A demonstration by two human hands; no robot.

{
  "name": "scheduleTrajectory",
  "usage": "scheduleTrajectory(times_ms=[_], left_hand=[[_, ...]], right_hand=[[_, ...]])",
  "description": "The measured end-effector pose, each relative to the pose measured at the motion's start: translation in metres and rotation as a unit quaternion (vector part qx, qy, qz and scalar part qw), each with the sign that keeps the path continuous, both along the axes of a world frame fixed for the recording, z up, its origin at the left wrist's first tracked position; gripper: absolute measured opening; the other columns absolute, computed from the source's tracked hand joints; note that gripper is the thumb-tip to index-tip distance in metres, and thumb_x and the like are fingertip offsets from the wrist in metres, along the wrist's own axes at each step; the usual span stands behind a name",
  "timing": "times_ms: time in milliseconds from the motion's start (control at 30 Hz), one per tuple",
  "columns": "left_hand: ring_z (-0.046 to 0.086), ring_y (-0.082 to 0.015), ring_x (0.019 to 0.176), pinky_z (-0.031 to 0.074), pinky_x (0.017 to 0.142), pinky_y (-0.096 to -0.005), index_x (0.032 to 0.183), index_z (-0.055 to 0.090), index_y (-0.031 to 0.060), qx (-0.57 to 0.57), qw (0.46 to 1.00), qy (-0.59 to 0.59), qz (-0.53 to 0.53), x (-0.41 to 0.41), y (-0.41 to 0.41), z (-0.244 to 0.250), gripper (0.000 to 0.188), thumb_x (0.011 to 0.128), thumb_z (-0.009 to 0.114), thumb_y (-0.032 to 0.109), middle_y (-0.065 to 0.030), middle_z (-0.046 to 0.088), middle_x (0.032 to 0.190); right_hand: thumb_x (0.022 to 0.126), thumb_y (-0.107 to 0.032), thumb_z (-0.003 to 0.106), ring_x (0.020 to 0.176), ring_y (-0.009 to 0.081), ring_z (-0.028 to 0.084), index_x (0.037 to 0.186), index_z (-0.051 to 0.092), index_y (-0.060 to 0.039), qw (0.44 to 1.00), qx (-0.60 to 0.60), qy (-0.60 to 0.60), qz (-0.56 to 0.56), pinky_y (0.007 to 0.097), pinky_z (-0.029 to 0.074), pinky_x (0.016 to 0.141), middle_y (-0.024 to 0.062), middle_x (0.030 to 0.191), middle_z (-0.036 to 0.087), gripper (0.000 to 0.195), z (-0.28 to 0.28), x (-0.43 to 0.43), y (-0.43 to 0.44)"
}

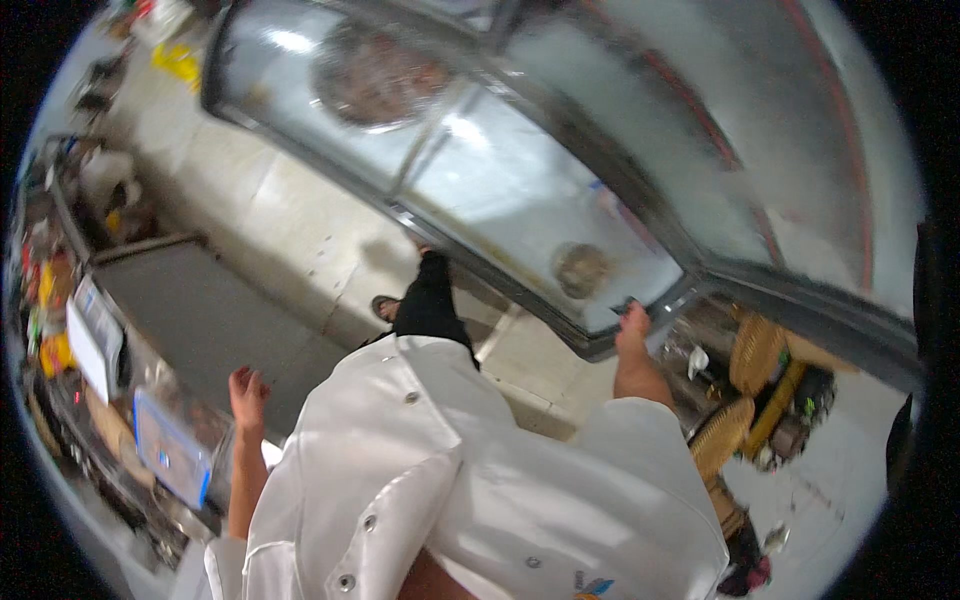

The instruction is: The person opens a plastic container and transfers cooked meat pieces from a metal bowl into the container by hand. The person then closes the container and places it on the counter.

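My right hand [634,324] is at the lower right corner of a dark-framed cabinet with glass panes [487,180]. It touches or holds a small dark thing there, too blurred to name. Behind the glass, a large round item [379,79] and a smaller round one [581,270] show; what they are cannot be told. My left hand [249,394] hangs at my left side with its fingers partly curled, and nothing shows in it. It is above the grey mat or surface, apart from the cluttered counter.
At the left, a counter holds a blue-rimmed clear container [172,450], white papers or a pad [94,352] and colourful packages [56,285]. A grey surface [217,300] lies beside it. Woven baskets [756,352] stand at the right. Pale floor [285,195] runs along the cabinet.
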State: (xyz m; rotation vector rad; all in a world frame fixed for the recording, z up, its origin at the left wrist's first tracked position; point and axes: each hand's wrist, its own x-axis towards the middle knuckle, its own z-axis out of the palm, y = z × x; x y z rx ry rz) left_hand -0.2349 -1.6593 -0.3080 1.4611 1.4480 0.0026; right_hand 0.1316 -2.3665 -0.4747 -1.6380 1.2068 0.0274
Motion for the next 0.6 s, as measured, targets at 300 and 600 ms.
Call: scheduleTrajectory(times_ms=[300,600], left_hand=[[0.061,-0.0168,0.081,0.051,0.073,-0.0312,0.133,0.045,-0.0018,-0.001,0.995,0.089,0.046,-0.056,-0.072,-0.026,0.053,0.090,0.065,0.023,-0.0113,0.065,0.102],[0.064,-0.0193,0.087,0.051,0.080,-0.0321,0.134,0.044,-0.0036,-0.013,0.992,0.042,0.116,-0.023,-0.108,-0.013,0.055,0.091,0.062,0.025,-0.0126,0.064,0.107]], right_hand=[[0.090,-0.032,0.053,0.092,0.0213,0.058,0.110,0.062,-0.0060,0.990,0.128,0.024,0.047,0.0328,0.047,0.084,0.0072,0.103,0.062,0.035,-0.018,0.033,-0.016],[0.093,-0.029,0.058,0.108,0.0254,0.050,0.108,0.049,0.0022,0.949,0.228,0.029,0.217,0.0419,0.042,0.105,0.0101,0.112,0.051,0.036,0.018,0.083,0.204]])
